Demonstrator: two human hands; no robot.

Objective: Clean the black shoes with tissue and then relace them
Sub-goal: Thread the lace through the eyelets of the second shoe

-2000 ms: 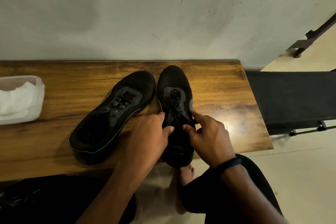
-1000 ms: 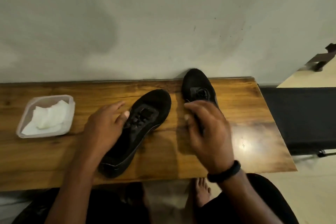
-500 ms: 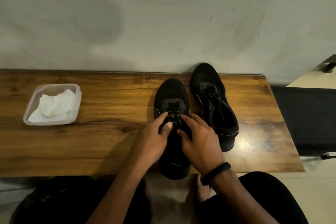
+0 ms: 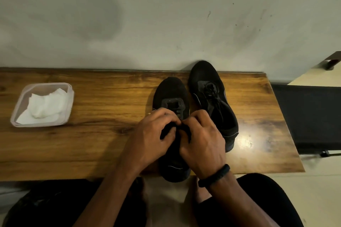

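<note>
Two shoes on one bench [image 4: 88, 145], wall right behind. Near shoe [image 4: 170, 89] sits centre, toe to the wall, heel poking just past the front edge. Far shoe [image 4: 206, 79] lies just beside it on the right, a bit angled, toe seemingly against the wall.

Change vs. 2 s ago: both hands were then on what's now the far shoe. It got pushed back & right, and the other, which lay angled at left, was pulled to centre. Reads as 1st shoe set aside, lace work starting on the 2nd.

Left hand [image 4: 149, 138] & right hand [image 4: 202, 140] meet over the near shoe's middle, fingers curled in tight, tips nearly touching. Each pinches dark stuff there, prob. the lace [image 4: 178, 112]. It's black on black, so it could be the tongue. Neither hand is slack.

Tub [image 4: 14, 116] is well apart at the bench's left end, with crumpled tissue [image 4: 46, 105] inside, nobody touching it. Can't tell if wiping's done. Black band [image 4: 215, 175] on right wrist.
</note>
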